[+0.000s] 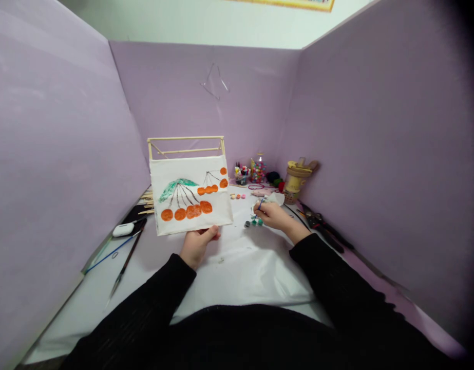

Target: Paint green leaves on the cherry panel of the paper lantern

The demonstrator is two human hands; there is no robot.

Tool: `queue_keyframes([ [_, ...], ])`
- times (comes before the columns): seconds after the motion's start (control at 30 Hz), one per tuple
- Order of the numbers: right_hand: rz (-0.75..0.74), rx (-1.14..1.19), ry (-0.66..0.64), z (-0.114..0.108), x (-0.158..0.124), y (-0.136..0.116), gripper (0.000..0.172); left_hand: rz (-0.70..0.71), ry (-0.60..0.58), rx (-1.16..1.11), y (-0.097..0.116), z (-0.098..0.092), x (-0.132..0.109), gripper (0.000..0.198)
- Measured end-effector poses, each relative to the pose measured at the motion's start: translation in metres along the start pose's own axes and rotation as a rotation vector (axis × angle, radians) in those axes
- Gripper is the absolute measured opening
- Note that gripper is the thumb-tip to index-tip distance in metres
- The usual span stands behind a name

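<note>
My left hand grips the lower edge of a white painted panel, thumb in front, and tilts it up toward me. Orange circles, dark thin stems and a green leaf-like patch are painted on it. A frame of pale wooden sticks rises behind the panel's top edge. My right hand is pinched around a thin blue-handled paintbrush. The brush's lower end is over small green paint pots, though whether it touches the paint I cannot tell. Beside them sits a grey pot.
On the left lie a white earbud case, a dark long brush and a blue stick. Pliers rest along the right wall. At the back stand a bead jar and a yellow container. Lilac walls enclose the table.
</note>
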State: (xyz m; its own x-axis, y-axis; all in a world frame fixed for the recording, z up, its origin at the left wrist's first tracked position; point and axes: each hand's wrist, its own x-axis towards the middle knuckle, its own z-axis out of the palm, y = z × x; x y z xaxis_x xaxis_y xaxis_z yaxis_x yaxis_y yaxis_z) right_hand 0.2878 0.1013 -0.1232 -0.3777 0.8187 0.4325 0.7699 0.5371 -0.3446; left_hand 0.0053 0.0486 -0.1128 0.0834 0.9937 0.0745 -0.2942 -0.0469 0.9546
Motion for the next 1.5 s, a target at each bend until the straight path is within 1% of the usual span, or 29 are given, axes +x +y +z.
queue_keyframes([
  [0.17, 0.014, -0.018, -0.002, 0.0, 0.0, -0.004, 0.018, 0.007, -0.004, -0.003, -0.002, -0.001, 0.002, 0.036],
  [0.3, 0.077, 0.04, 0.012, 0.001, 0.0, -0.007, 0.019, 0.007, -0.007, -0.002, -0.002, -0.001, 0.001, 0.035],
  [0.5, 0.118, 0.032, 0.073, 0.0, 0.001, -0.005, 0.022, -0.002, 0.003, -0.006, 0.0, 0.0, 0.001, 0.036],
  [0.6, 0.147, 0.09, 0.118, -0.005, 0.0, -0.005, 0.022, -0.014, 0.005, -0.025, 0.001, 0.002, 0.001, 0.033],
  [0.7, 0.207, 0.183, 0.194, -0.008, -0.001, -0.005, 0.023, -0.093, 0.043, -0.143, 0.0, 0.006, -0.006, 0.03],
  [0.8, 0.279, 0.341, 0.288, -0.009, -0.002, -0.001, 0.027, -0.23, 0.14, -0.267, -0.004, 0.009, -0.02, 0.019],
  [0.9, 0.327, 0.52, 0.398, -0.011, -0.002, 0.004, 0.03, -0.33, 0.22, -0.282, -0.01, 0.008, -0.029, 0.007],
  [0.97, 0.325, 0.54, 0.453, -0.014, -0.004, 0.007, 0.029, -0.373, 0.262, -0.271, -0.015, 0.006, -0.029, 0.009],
  [1.0, 0.303, 0.5, 0.452, -0.016, -0.006, 0.009, 0.027, -0.39, 0.282, -0.267, -0.016, 0.006, -0.026, 0.011],
  [1.03, 0.267, 0.433, 0.427, -0.018, -0.009, 0.01, 0.024, -0.404, 0.301, -0.267, -0.016, 0.005, -0.024, 0.012],
  [1.07, 0.222, 0.353, 0.375, -0.02, -0.013, 0.012, 0.02, -0.421, 0.314, -0.275, -0.016, 0.004, -0.021, 0.014],
  [1.13, 0.136, 0.206, 0.218, -0.024, -0.023, 0.017, 0.014, -0.481, 0.319, -0.322, -0.011, 0.004, -0.016, 0.019],
  [1.17, 0.115, 0.153, 0.14, -0.026, -0.029, 0.02, 0.015, -0.507, 0.316, -0.361, -0.007, 0.003, -0.016, 0.023],
  [1.2, 0.116, 0.116, 0.08, -0.027, -0.034, 0.023, 0.02, -0.531, 0.306, -0.404, -0.003, 0.003, -0.017, 0.028],
  [1.27, 0.152, 0.063, 0.016, -0.029, -0.046, 0.03, 0.028, -0.535, 0.281, -0.475, 0.007, 0.004, -0.023, 0.035],
  [1.3, 0.172, 0.044, 0.003, -0.029, -0.05, 0.033, 0.03, -0.558, 0.25, -0.487, 0.01, 0.006, -0.029, 0.037],
  [1.4, 0.184, 0.022, -0.029, -0.027, -0.059, 0.039, 0.03, -0.752, 0.098, -0.459, 0.017, 0.015, -0.049, 0.038],
  [1.5, 0.156, 0.022, -0.051, -0.021, -0.059, 0.041, 0.03, -0.795, -0.082, -0.432, 0.017, 0.03, -0.064, 0.038],
])
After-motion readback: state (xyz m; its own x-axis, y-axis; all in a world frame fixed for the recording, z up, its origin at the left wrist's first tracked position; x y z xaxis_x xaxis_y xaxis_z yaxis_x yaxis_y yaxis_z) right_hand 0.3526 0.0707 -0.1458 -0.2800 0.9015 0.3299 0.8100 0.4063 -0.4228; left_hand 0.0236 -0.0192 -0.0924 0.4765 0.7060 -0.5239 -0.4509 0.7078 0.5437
